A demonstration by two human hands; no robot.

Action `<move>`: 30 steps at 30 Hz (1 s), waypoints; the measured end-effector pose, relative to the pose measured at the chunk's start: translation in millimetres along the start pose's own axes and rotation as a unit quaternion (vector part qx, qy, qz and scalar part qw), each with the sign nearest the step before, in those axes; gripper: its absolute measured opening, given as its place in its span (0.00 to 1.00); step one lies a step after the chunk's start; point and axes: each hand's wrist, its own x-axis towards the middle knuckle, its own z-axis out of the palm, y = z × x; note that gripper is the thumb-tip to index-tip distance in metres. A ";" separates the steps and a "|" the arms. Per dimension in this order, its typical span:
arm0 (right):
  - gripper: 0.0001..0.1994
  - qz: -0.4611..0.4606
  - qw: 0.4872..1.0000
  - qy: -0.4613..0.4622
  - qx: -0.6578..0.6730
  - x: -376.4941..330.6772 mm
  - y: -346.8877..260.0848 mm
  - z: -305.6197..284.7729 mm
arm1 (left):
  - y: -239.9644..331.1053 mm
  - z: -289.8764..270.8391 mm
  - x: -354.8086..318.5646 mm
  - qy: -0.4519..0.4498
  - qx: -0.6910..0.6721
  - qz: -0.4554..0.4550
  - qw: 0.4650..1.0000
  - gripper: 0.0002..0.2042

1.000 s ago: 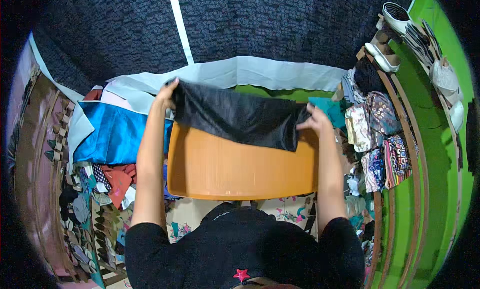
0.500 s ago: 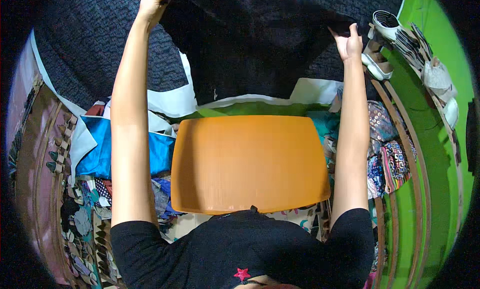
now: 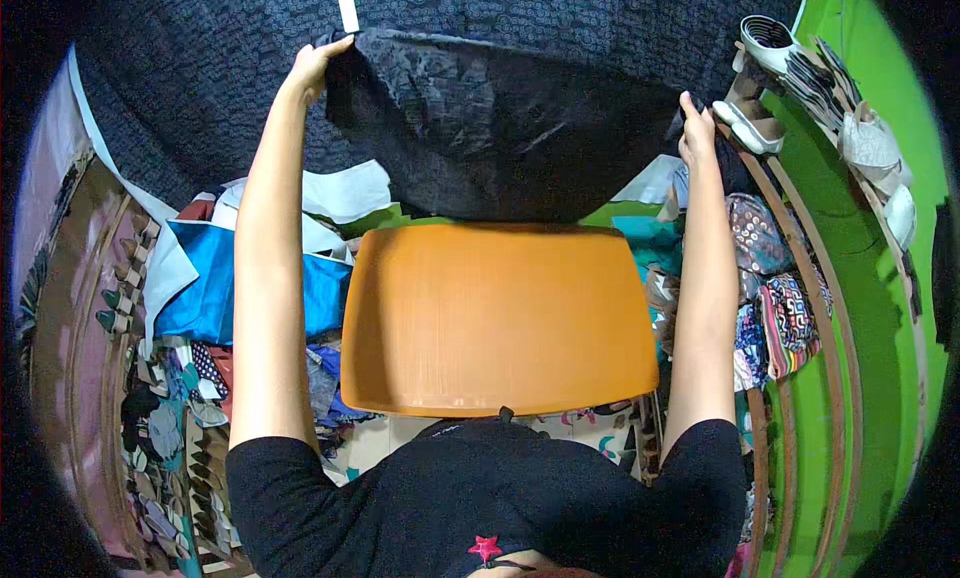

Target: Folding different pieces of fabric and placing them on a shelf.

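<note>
A plain black cloth (image 3: 500,128) is stretched between my two raised hands, its upper edge running from one to the other and its middle sagging down to the far edge of the orange tabletop (image 3: 500,318). My left hand (image 3: 314,70) pinches the cloth's upper left corner, thumb and fingers closed on it. At the right end, my right hand (image 3: 697,130) is closed round the other corner. Both arms reach straight out over the sides of the orange top. Behind the cloth hangs a dark patterned fabric (image 3: 200,108), with a narrow white strip (image 3: 346,3) above my left hand.
Shiny blue fabric (image 3: 200,293) lies in a heap left of the orange top. Folded patterned cloths (image 3: 790,318) are stacked at the right. White shoes (image 3: 750,128) and a rack rail (image 3: 800,238) stand before the green wall (image 3: 890,348). Shoes line the left side.
Both hands have come lower and nearer, bringing the black cloth down over the far edge of the orange top. My right hand, with fingers spread before, is now closed on the cloth.
</note>
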 end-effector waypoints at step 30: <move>0.14 0.218 0.975 -0.016 -0.035 -64.1 43.8 -99.9 | -36.5 43.8 -121.4 0.087 -0.095 -0.285 0.950 0.23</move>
